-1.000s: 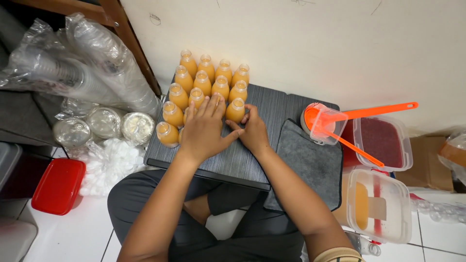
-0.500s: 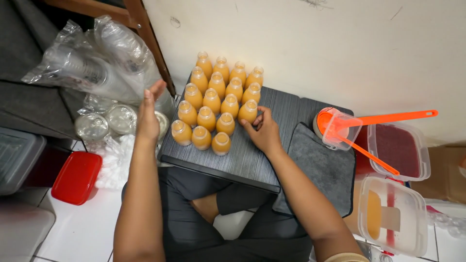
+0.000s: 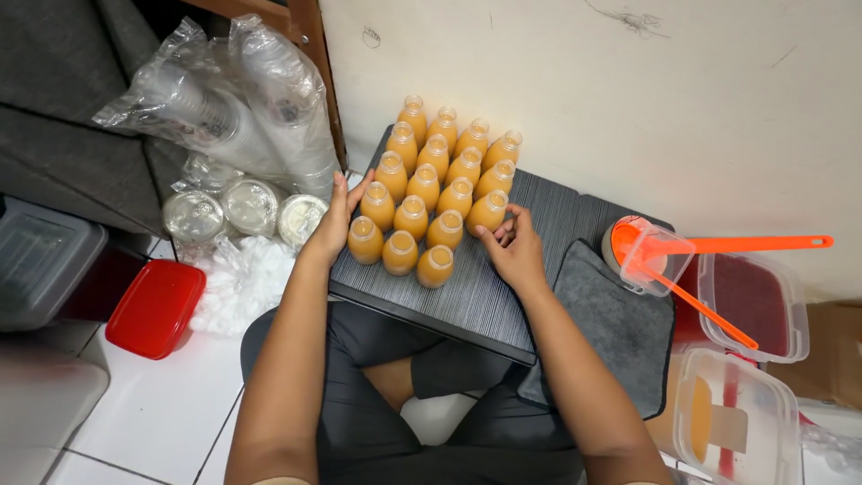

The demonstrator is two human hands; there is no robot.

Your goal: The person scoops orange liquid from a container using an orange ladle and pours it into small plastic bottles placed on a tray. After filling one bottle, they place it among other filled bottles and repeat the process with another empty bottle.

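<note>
1. Both forearms reach forward from the lap onto the dark ribbed desk (image 3: 467,301).
2. The left hand (image 3: 334,220) lies flat and released, fingers (image 3: 339,190) straight, against the left edge of the bottle cluster.
3. The right hand (image 3: 514,250) is loosely curled, its fingertips touching a bottle at the cluster's right edge without gripping it.
4. The orange-filled bottles (image 3: 435,193) stand upright, uncapped, packed in tidy rows from mid-desk to the wall.

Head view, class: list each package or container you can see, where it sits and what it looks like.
Small uncapped plastic bottles of orange liquid: clustered on the dark slatted board.
Clear plastic bags of stacked cups: upper left.
Red rectangular lid: on the floor, left.
Clear lidded tubs: right.
No labels, signs or screens visible.
</note>
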